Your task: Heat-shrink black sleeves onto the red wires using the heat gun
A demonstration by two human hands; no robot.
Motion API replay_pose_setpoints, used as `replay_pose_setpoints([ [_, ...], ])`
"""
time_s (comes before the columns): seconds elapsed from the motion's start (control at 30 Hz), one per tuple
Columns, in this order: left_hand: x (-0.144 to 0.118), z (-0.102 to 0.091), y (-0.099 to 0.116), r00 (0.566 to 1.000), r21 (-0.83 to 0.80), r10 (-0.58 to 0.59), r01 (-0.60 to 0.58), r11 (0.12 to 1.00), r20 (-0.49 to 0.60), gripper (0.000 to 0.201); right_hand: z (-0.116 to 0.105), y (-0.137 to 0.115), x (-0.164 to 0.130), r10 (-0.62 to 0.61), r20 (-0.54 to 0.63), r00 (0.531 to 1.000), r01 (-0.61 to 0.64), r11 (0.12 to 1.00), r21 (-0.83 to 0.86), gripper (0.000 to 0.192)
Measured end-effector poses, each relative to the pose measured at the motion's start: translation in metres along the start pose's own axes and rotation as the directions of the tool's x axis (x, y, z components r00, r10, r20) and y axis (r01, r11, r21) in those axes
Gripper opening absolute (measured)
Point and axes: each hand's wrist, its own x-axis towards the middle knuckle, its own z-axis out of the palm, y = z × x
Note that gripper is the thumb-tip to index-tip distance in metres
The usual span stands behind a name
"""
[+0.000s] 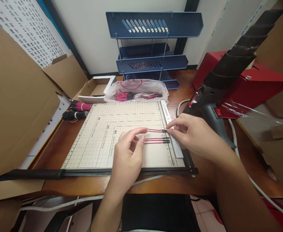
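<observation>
Watching from nearby, I saw red wires lying on a paper cutter, just right of frame centre; right hand had the upper ones' black tips pinched, left hand sat half-open by the other ends.

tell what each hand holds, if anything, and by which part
The right hand pinches the upper red wires by their black ends; the left hand, thumb and forefinger apart, seems only to touch left ends.
</observation>
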Motion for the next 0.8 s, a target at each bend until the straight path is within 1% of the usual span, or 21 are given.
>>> replay_pose_setpoints([
  [0.13, 0.0, -0.001, 0.0, 1.0, -0.046, -0.012, 0.011, 0.999, -0.006, 0.02, -0.002, -0.005, 0.008, -0.033, 0.029, 0.999, 0.036, 0.994, -0.106, 0.019],
  [0.3, -0.001, 0.002, 0.0, 0.996, -0.218, -0.088, 0.079, 0.973, -0.032, 0.029, 0.006, -0.003, 0.014, -0.051, 0.069, 0.996, 0.058, 0.994, -0.094, 0.017],
  [0.43, -0.001, 0.002, 0.003, 0.99, -0.25, -0.123, 0.101, 0.963, -0.074, 0.023, 0.009, -0.001, 0.015, -0.051, 0.1, 0.994, 0.059, 0.996, -0.069, 0.017],
  [0.5, -0.001, 0.001, 0.005, 0.993, -0.2, -0.104, 0.091, 0.976, -0.059, 0.018, 0.008, -0.003, 0.013, -0.079, 0.068, 0.995, 0.081, 0.996, -0.033, 0.017],
  [0.57, -0.001, 0.001, 0.008, 0.996, -0.132, -0.088, 0.084, 0.988, -0.024, 0.026, 0.005, -0.007, 0.01, -0.134, 0.014, 0.991, 0.133, 0.99, 0.041, 0.018],
  [0.63, 0.0, 0.002, 0.011, 0.995, -0.118, -0.095, 0.093, 0.989, -0.011, 0.028, 0.002, -0.011, 0.006, -0.183, 0.006, 0.983, 0.18, 0.974, 0.139, 0.019],
  [0.67, 0.0, 0.004, 0.013, 0.994, -0.141, -0.106, 0.101, 0.985, -0.028, 0.027, 0.001, -0.013, 0.005, -0.199, 0.038, 0.979, 0.188, 0.964, 0.186, 0.02],
  [0.73, 0.002, 0.006, 0.017, 0.987, -0.226, -0.137, 0.115, 0.967, -0.083, 0.025, -0.001, -0.017, 0.002, -0.217, 0.135, 0.967, 0.178, 0.951, 0.253, 0.021],
  [0.8, 0.003, 0.009, 0.019, 0.976, -0.332, -0.178, 0.128, 0.935, -0.127, 0.022, -0.002, -0.02, 0.001, -0.225, 0.192, 0.955, 0.163, 0.942, 0.293, 0.02],
])
